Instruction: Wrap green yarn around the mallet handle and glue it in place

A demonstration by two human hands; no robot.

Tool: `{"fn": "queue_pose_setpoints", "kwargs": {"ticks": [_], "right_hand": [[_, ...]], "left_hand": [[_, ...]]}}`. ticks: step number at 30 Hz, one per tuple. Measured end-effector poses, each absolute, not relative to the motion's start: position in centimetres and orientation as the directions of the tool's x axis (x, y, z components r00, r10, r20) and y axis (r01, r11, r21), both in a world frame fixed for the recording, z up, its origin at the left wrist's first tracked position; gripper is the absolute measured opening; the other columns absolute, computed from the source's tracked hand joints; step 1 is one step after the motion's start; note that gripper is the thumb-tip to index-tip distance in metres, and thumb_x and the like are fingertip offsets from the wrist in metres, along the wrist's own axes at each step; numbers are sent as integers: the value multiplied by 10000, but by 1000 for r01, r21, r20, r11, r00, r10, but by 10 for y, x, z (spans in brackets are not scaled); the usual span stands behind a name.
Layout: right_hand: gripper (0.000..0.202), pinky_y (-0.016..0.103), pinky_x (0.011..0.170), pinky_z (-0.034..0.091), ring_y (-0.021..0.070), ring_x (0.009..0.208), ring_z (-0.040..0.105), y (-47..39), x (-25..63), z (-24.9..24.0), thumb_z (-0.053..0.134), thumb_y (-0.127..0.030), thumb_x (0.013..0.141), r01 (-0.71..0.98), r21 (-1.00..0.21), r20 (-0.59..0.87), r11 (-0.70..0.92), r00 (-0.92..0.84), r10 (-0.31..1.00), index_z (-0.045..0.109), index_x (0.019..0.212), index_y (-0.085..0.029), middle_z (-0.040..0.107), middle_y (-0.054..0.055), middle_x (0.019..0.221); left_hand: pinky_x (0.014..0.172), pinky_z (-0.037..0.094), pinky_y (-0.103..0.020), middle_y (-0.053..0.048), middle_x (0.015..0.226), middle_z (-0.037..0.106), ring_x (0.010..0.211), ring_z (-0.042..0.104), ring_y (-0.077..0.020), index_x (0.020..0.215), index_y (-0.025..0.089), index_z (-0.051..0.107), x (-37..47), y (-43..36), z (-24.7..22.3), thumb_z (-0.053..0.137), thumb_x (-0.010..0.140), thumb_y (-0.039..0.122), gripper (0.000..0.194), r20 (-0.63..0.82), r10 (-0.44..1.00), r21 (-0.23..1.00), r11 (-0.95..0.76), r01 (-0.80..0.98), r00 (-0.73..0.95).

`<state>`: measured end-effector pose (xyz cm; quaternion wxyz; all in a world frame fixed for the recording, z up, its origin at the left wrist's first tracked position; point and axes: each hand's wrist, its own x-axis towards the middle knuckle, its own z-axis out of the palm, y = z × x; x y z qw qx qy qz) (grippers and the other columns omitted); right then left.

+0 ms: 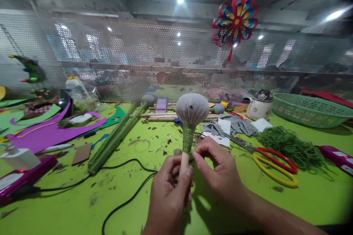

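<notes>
Wooden stick [184, 166] gripped in left hand [171, 194]; right hand [217, 169] pinches green thread [188, 140] below grey cloth ball [192, 109].

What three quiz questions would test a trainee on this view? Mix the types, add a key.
1. Multiple choice: what does the left hand grip?
A) the green basket
B) the wooden stick
C) the hanging flower decoration
2. True or false: the scissors lie on the table, in neither hand.
3. Fill in the blank: the grey bulb sits directly above a wrapping coloured ___.

Key: 1 B; 2 true; 3 green.
</notes>
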<state>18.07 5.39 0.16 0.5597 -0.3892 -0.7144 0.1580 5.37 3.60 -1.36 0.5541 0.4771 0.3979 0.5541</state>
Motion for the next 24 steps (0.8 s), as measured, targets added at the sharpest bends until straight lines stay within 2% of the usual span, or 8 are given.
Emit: {"fn": "queue_pose_setpoints", "kwargs": {"ticks": [8, 15, 24], "right_hand": [[125, 301, 583, 388, 162, 654, 454, 54, 179, -2, 494, -130, 852, 368, -652, 697, 663, -54, 715, 506, 738, -180, 461, 15, 718], [119, 302, 588, 392, 168, 659, 464, 54, 180, -4, 496, -139, 851, 363, -647, 713, 671, -26, 701, 514, 744, -188, 473, 17, 718], [124, 295, 586, 395, 167, 656, 472, 52, 177, -6, 503, -123, 845, 345, -655, 719, 673, 7, 695, 527, 741, -187, 481, 21, 720]], "left_hand": [[338, 313, -122, 43, 539, 556, 339, 436, -38, 886, 153, 576, 49, 38, -13, 676, 750, 332, 247, -13, 975, 939, 88, -333, 220], [352, 357, -131, 34, 568, 571, 349, 456, -40, 940, 150, 578, 43, 41, -17, 617, 816, 305, 202, 7, 937, 911, 138, -389, 349], [323, 327, -110, 23, 556, 571, 323, 432, -28, 935, 144, 575, 41, 44, -19, 520, 883, 258, 137, 14, 894, 860, 218, -462, 448]]}}
